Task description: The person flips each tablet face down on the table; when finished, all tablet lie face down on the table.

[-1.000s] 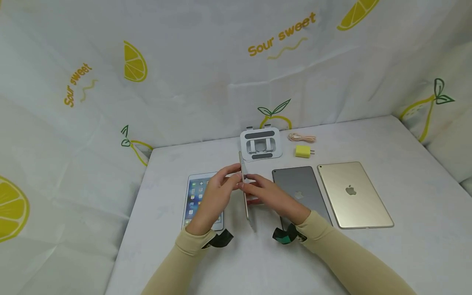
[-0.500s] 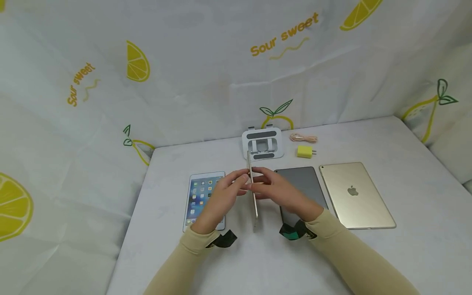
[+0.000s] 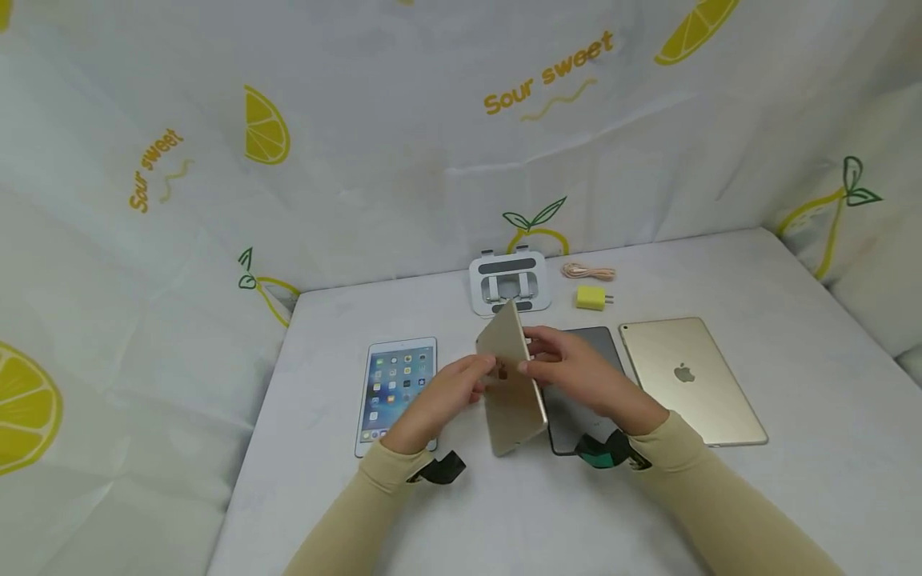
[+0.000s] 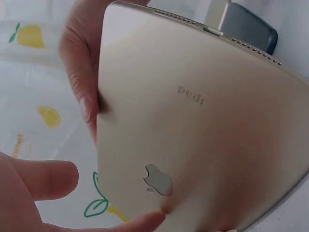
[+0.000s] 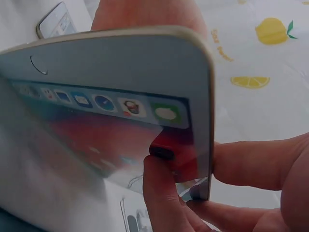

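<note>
A gold tablet (image 3: 511, 412) stands tilted up in front of me, its back with the apple logo facing left. My right hand (image 3: 576, 370) pinches its edge; in the right wrist view the thumb (image 5: 256, 164) lies on the back side and fingertips touch the lit screen (image 5: 111, 104). My left hand (image 3: 446, 396) has fingers against the back, one fingertip just by the logo (image 4: 158, 181), while its thumb (image 4: 53, 180) is off the tablet. Beneath the right hand lies a grey tablet (image 3: 579, 416), partly covered. A smaller white tablet (image 3: 398, 384) lies screen up by the left hand.
Another gold tablet (image 3: 691, 380) lies face down at the right. Behind the held tablet is a white folding stand (image 3: 497, 268). A yellow charger plug (image 3: 591, 298) and a coiled pink cable (image 3: 588, 272) lie beside it, near the printed cloth backdrop (image 3: 389, 184).
The gold tablet has turned from edge-on to show its back. My right hand has moved right with its edge. The left thumb has come off, leaving fingers on the back.
</note>
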{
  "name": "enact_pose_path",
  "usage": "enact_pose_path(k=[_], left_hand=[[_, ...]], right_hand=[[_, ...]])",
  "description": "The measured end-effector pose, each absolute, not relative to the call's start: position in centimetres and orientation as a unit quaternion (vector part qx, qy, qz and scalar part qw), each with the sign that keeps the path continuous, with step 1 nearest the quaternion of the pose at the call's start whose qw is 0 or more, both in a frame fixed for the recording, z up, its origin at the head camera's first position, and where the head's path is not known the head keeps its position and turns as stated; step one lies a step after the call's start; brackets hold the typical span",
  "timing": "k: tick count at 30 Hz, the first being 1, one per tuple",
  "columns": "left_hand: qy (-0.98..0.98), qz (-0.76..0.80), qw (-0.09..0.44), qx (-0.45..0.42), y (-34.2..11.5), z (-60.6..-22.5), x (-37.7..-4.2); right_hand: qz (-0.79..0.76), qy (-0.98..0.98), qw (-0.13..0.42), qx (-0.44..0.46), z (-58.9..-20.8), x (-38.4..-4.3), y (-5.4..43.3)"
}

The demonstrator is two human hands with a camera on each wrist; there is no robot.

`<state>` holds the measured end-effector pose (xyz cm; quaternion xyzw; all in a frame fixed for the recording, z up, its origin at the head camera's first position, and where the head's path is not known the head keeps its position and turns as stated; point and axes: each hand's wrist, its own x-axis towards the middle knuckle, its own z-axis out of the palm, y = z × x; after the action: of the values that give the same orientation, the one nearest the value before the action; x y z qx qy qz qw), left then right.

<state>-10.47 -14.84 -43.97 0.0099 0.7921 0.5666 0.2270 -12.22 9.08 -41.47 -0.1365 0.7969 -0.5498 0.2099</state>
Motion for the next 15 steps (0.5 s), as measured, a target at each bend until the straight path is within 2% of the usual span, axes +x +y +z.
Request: enact_pose_path(k=[6, 15], left_hand=[[0.796, 0.561, 0.226, 0.000, -14.8, -44.5, -10.7], [0.805, 0.548, 0.224, -0.028, -15.5, -43.9, -11.0]], right_hand=[[-0.540, 0.808, 0.206, -0.114, -42.0, -12.3, 10.1], [-0.530, 0.818, 0.187, -0.126, -43.0, -12.6, 9.7]])
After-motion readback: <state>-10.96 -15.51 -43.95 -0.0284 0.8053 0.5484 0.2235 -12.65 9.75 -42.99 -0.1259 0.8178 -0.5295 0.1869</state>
